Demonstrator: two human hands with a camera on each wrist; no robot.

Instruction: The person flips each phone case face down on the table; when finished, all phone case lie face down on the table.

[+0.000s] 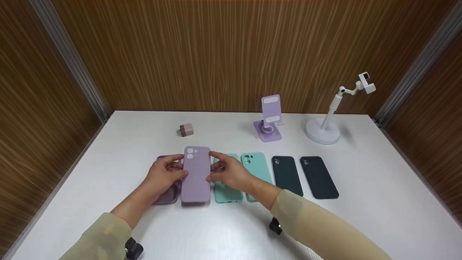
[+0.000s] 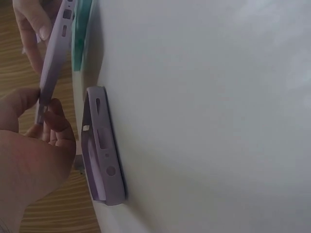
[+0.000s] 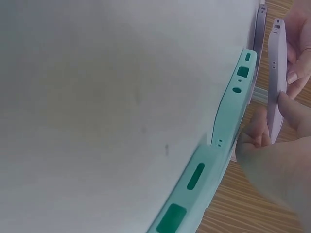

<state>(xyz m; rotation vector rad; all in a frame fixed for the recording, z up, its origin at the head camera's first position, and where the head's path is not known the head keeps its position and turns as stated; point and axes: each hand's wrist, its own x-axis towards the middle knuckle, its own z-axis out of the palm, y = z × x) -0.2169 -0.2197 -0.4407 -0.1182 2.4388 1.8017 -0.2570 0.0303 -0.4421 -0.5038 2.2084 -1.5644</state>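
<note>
A light purple phone case (image 1: 196, 180) is held slightly above the white table, its back and camera cutouts facing up. My left hand (image 1: 164, 174) pinches its left long edge between thumb and fingers. On the opposite edge, my right hand (image 1: 234, 174) grips it the same way. Partly behind the left hand lies a darker purple case (image 1: 166, 198), its hollow side up in the left wrist view. Right of the held case are a mint case (image 1: 229, 195), partly covered by the right hand, and a second mint case (image 1: 258, 164) with its back up.
Two dark phone cases, one nearer (image 1: 287, 175) and one farther right (image 1: 319, 177), continue the row. Behind it stand a pink-brown charger plug (image 1: 186, 130), a purple phone stand (image 1: 271, 108) and a white stand with a jointed arm (image 1: 323, 131). Wood-grain panels (image 1: 216, 54) enclose the table.
</note>
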